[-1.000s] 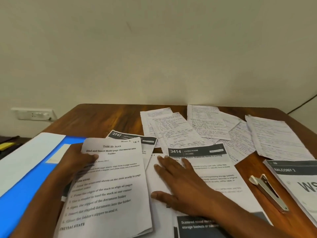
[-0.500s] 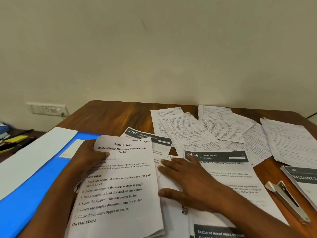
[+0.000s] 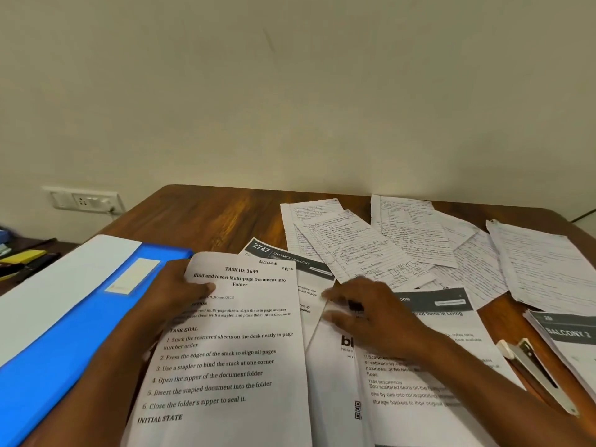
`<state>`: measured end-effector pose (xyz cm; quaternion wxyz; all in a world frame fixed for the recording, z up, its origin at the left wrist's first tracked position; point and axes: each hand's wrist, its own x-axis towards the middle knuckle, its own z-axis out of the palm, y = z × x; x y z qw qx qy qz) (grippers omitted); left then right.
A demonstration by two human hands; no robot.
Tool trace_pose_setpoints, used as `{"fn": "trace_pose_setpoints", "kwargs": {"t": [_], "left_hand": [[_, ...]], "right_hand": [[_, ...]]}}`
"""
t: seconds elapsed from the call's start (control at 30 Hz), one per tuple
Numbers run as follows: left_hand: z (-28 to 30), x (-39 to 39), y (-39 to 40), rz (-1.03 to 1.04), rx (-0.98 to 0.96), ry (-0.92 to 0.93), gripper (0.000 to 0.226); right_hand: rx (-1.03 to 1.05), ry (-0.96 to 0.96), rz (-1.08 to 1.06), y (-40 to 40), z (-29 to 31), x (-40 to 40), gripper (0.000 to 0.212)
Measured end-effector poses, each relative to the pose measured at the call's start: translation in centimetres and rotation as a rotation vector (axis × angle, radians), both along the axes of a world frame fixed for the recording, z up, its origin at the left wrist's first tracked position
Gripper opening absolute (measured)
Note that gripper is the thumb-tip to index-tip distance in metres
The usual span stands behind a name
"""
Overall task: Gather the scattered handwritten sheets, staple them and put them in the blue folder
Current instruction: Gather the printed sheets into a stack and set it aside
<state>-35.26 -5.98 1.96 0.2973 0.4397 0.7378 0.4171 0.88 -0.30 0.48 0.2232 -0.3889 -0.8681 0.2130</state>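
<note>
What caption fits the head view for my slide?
Left hand grips the printed task sheet; handwritten sheets lie scattered beyond, stapler untouched.

- Left hand (image 3: 175, 293): forearm in from lower left, thumb on top of a sheet's left edge, fingers hidden beneath, pinching it.
- Right hand (image 3: 371, 312): forearm in from lower right, palm down, fingers straight and spread, pointing left, motion-blurred; contact with anything beneath not clear.
</note>
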Motion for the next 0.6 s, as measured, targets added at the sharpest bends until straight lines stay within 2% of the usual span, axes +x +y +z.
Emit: {"fn": "trace_pose_setpoints", "kwargs": {"t": [0.1,0.2,0.27,0.37,0.43,0.5,0.6], "left_hand": [[0.0,0.2,0.1,0.011,0.004,0.017,0.012],[-0.1,0.3,0.2,0.005,0.002,0.02,0.014],[-0.3,0.5,0.1,-0.004,0.001,-0.002,0.013],[-0.3,0.5,0.1,-0.006,-0.003,-0.015,0.011],[-0.5,0.3,0.2,-0.01,-0.008,-0.001,0.015],[-0.6,0.3,0.3,-0.007,-0.011,0.002,0.017],[-0.7,0.4,0.3,-0.003,-0.013,-0.011,0.014]], "right_hand": [[-0.018,-0.011,-0.191,2.8,-0.7,-1.4,0.059],[0.068,-0.205,-0.238,4.2,-0.5,-2.5,0.064],[0.08,-0.29,-0.266,4.7,-0.5,-2.8,0.079],[0.033,-0.306,-0.267,5.3,-0.8,-3.1,0.104],[0.018,-0.304,-0.26,5.8,-1.1,-3.4,0.112],[0.024,-0.278,-0.28,6.4,-1.4,-3.6,0.11],[0.035,-0.219,-0.322,7.2,-1.3,-3.7,0.087]]}}
